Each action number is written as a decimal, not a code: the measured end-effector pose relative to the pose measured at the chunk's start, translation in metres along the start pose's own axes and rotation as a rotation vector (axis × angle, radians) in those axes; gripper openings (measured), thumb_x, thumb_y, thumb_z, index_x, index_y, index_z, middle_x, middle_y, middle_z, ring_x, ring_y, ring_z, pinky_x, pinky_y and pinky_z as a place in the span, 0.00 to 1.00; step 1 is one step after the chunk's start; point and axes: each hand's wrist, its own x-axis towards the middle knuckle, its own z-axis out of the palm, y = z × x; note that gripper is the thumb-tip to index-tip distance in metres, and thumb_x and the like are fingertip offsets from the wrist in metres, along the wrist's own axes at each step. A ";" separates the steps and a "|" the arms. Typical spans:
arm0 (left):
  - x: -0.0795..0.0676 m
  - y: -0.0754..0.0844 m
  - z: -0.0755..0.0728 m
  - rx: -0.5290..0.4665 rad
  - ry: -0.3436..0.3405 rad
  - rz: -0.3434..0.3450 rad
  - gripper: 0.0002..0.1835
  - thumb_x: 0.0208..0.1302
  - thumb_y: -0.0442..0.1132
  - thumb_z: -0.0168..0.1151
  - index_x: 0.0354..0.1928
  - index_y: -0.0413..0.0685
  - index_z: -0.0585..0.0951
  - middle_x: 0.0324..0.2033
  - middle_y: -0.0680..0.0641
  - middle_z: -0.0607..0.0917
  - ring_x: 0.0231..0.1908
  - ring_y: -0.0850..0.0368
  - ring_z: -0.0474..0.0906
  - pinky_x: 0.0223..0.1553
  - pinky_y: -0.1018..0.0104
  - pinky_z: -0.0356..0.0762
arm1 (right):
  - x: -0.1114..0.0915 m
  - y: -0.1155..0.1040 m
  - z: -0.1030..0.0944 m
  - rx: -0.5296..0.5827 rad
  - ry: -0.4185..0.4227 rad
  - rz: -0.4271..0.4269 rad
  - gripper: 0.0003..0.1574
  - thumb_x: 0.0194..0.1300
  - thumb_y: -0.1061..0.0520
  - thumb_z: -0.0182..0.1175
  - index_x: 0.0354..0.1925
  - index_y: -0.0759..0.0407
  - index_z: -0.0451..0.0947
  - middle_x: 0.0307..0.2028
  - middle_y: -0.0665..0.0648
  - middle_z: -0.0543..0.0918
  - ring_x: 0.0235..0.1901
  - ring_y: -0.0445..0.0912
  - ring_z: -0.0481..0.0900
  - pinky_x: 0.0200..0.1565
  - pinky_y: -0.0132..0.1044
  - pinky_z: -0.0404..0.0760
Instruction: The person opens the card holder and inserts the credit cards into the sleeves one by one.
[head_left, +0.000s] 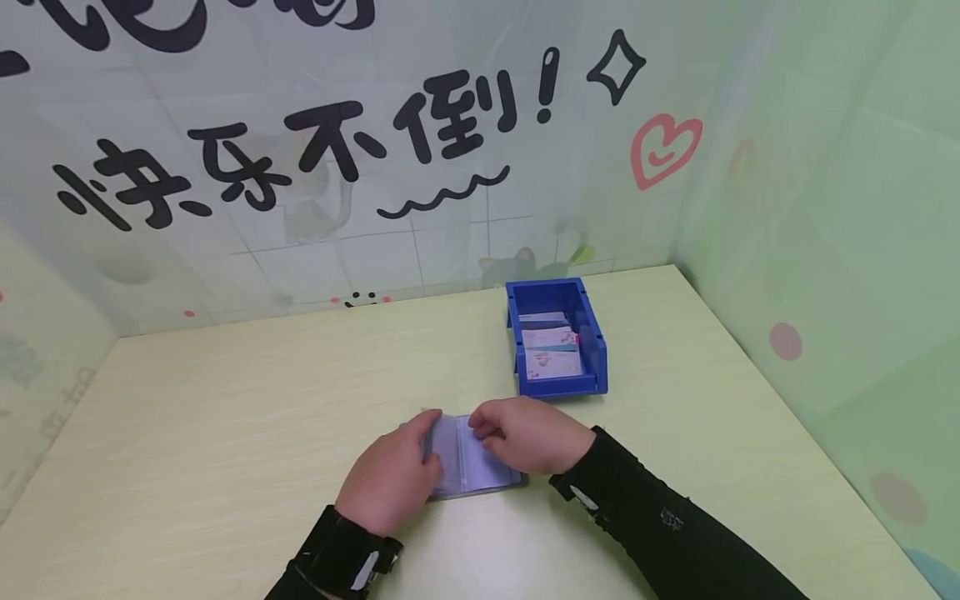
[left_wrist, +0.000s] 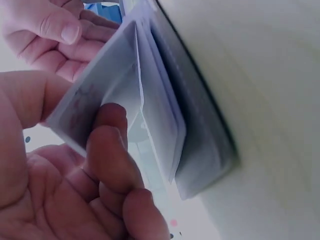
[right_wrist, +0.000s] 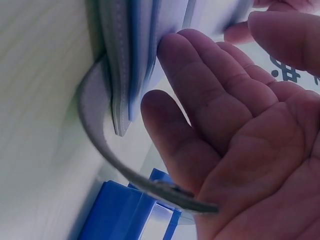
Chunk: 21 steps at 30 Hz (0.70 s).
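A card holder [head_left: 487, 463] with clear sleeve pages lies spread on the table. My left hand [head_left: 390, 483] is at its left side, and in the left wrist view its thumb and fingers pinch a raised sleeve page [left_wrist: 117, 65]. Other pages and the grey cover [left_wrist: 207, 145] stand apart from that one. Over the right half is my right hand [head_left: 536, 435]. Seen from the right wrist, its fingers are loosely bent, with fingertips against the pages and nothing gripped. A strap [right_wrist: 95, 122] curves out from the holder's cover beside this hand.
Beyond the right hand stands a blue bin [head_left: 598, 358] with several printed cards [head_left: 553, 364] inside. The pale table [head_left: 225, 417] meets a printed backdrop [head_left: 450, 250] behind and a green panel [head_left: 825, 250] at the right.
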 end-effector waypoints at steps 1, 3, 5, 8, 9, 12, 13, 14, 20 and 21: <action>0.000 -0.001 -0.001 0.004 -0.008 -0.003 0.28 0.58 0.41 0.57 0.62 0.47 0.71 0.46 0.48 0.81 0.31 0.59 0.71 0.31 0.62 0.71 | 0.000 0.000 0.000 0.001 0.000 0.002 0.16 0.66 0.58 0.55 0.52 0.56 0.76 0.43 0.46 0.82 0.41 0.34 0.74 0.48 0.39 0.76; 0.000 -0.002 -0.004 0.014 -0.021 -0.009 0.28 0.58 0.42 0.58 0.62 0.47 0.71 0.46 0.48 0.81 0.30 0.59 0.71 0.32 0.61 0.72 | 0.000 0.000 0.000 0.001 -0.001 0.006 0.16 0.66 0.58 0.55 0.52 0.56 0.76 0.43 0.46 0.82 0.41 0.34 0.74 0.48 0.39 0.77; -0.001 -0.003 -0.006 0.028 -0.028 -0.016 0.27 0.57 0.43 0.58 0.61 0.48 0.72 0.45 0.48 0.82 0.30 0.59 0.71 0.32 0.60 0.73 | 0.001 0.000 0.000 0.003 -0.002 0.011 0.16 0.65 0.58 0.55 0.52 0.56 0.76 0.43 0.46 0.82 0.41 0.34 0.74 0.48 0.39 0.77; -0.001 -0.005 -0.009 0.061 -0.036 -0.024 0.27 0.57 0.44 0.59 0.60 0.49 0.73 0.44 0.48 0.82 0.29 0.58 0.71 0.33 0.59 0.74 | 0.001 -0.001 0.000 0.006 -0.004 0.021 0.16 0.65 0.58 0.55 0.52 0.56 0.76 0.43 0.46 0.82 0.40 0.34 0.74 0.48 0.38 0.77; -0.001 -0.006 -0.010 0.073 -0.041 -0.027 0.27 0.56 0.44 0.59 0.60 0.49 0.73 0.44 0.48 0.82 0.29 0.58 0.71 0.32 0.59 0.75 | 0.001 -0.001 0.000 0.008 -0.005 0.024 0.16 0.65 0.58 0.55 0.52 0.56 0.76 0.43 0.46 0.82 0.40 0.34 0.74 0.48 0.38 0.77; -0.001 -0.007 -0.011 0.102 -0.060 -0.037 0.27 0.56 0.45 0.60 0.60 0.50 0.73 0.45 0.48 0.82 0.28 0.58 0.71 0.30 0.60 0.73 | 0.001 -0.002 -0.001 0.011 -0.007 0.033 0.16 0.65 0.58 0.55 0.52 0.56 0.76 0.42 0.46 0.82 0.40 0.34 0.74 0.48 0.38 0.77; -0.001 -0.008 -0.011 0.112 -0.066 -0.039 0.27 0.56 0.45 0.61 0.60 0.50 0.74 0.45 0.48 0.82 0.28 0.58 0.71 0.29 0.61 0.73 | 0.001 -0.002 -0.001 0.011 -0.008 0.034 0.16 0.65 0.58 0.55 0.52 0.56 0.76 0.42 0.46 0.82 0.40 0.34 0.74 0.48 0.38 0.77; -0.001 -0.008 -0.012 0.118 -0.072 -0.043 0.27 0.56 0.45 0.61 0.60 0.50 0.74 0.46 0.48 0.82 0.28 0.57 0.71 0.28 0.61 0.72 | 0.001 -0.003 -0.001 0.011 -0.008 0.034 0.16 0.65 0.58 0.55 0.51 0.56 0.76 0.42 0.46 0.82 0.40 0.34 0.74 0.48 0.38 0.77; -0.001 -0.009 -0.013 0.152 -0.086 -0.052 0.26 0.55 0.45 0.61 0.57 0.48 0.76 0.47 0.48 0.82 0.31 0.57 0.72 0.30 0.60 0.75 | 0.000 -0.004 -0.002 0.021 -0.014 0.046 0.16 0.65 0.58 0.56 0.52 0.56 0.76 0.43 0.46 0.82 0.40 0.34 0.73 0.48 0.38 0.77; -0.001 -0.009 -0.013 0.156 -0.086 -0.050 0.26 0.54 0.45 0.62 0.57 0.48 0.77 0.48 0.47 0.82 0.32 0.57 0.72 0.31 0.60 0.75 | 0.000 -0.004 -0.002 0.022 -0.015 0.048 0.16 0.65 0.57 0.56 0.52 0.56 0.76 0.43 0.46 0.82 0.40 0.34 0.73 0.48 0.39 0.77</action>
